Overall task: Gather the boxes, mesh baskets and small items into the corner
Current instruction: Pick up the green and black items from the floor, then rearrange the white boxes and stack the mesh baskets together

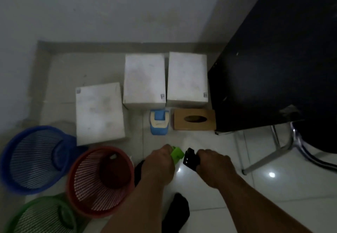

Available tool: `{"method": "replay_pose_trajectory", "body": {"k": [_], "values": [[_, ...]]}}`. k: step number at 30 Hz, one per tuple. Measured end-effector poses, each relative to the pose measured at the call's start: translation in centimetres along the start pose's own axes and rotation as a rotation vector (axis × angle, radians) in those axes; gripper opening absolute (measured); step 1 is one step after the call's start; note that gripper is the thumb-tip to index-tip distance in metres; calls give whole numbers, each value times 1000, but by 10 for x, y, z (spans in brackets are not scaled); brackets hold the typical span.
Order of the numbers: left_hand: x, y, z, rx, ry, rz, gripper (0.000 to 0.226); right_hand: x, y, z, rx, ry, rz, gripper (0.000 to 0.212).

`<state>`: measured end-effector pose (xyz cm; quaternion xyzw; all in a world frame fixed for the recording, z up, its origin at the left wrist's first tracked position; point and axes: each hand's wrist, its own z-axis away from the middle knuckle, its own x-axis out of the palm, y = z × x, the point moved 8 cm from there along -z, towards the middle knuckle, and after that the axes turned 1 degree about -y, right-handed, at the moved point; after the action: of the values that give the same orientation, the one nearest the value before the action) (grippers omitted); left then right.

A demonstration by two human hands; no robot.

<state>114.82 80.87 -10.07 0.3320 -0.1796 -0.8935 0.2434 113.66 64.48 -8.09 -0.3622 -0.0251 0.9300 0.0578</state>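
Three white boxes stand on the floor by the wall: one on the left (100, 113), one in the middle (144, 78), one on the right (187, 78). In front of them sit a small blue and cream bin (159, 122) and a brown tissue box (194, 119). Three mesh baskets stand at the left: blue (34, 159), red (100, 180), green (42, 216). My left hand (158, 163) grips a small green item (177, 154). My right hand (213, 165) grips a small black item (189, 159). Both hands hover above the tiles, just in front of the blue bin.
A dark desk (277, 59) fills the right side, its edge next to the right box and tissue box. A metal chair frame (269, 152) stands under it. My dark-socked feet (177, 211) are on the glossy white tiles below my arms.
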Motion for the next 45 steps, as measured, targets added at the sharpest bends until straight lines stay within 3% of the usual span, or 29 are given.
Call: {"method": "replay_pose_trajectory", "body": {"k": [13,20,26,29,35,41,45], "values": [[113,-46,-191,4,-23,-209,27,116,57,-183,49,2,142,28],[153,-49,-250,41,-168,-321,37,158,97,-243,49,-68,129,31],[168,-46,-263,72,-187,-440,35,191,106,-269,106,-290,42,46],[169,-46,-265,64,-169,-448,38,200,111,-274,145,-336,7,41],[163,-40,-263,78,-144,-462,46,181,101,-269,121,-493,-67,48],[130,-13,-256,119,-89,-344,44,130,77,-262,-7,-386,-132,54],[77,23,-240,166,57,-299,22,61,48,-248,-155,-120,-340,27]]}}
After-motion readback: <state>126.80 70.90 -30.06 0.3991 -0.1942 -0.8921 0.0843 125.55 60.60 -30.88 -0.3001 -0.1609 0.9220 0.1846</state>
